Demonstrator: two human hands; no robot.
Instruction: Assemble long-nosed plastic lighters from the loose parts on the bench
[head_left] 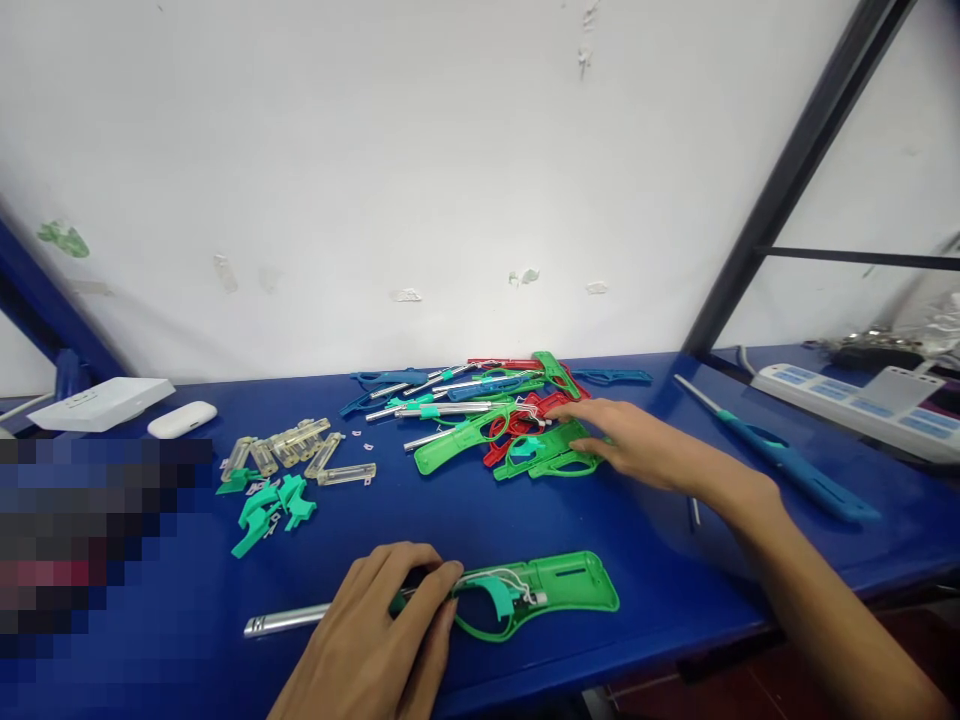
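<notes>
My left hand (382, 625) is closed around the middle of an opened gas lighter (574, 580) with a green handle half. From it a silver tube (289, 620) points left, and a teal trigger (495, 597) and white wires show inside the handle. My right hand (622, 440) reaches into a pile of lighter parts at the back, its thumb and forefinger apart. Under those fingertips lie a red handle piece (555, 402) and green handle shells (544, 455). Whether they grip any piece is unclear.
Clear fuel tanks (289, 445) and teal triggers (296, 500) lie at the left. A whole blue lighter (795, 470) rests at the right, near a white power strip (862, 405). A white box (105, 403) and small white case (182, 420) stand back left. The wall (450, 200) borders the blue table (652, 570).
</notes>
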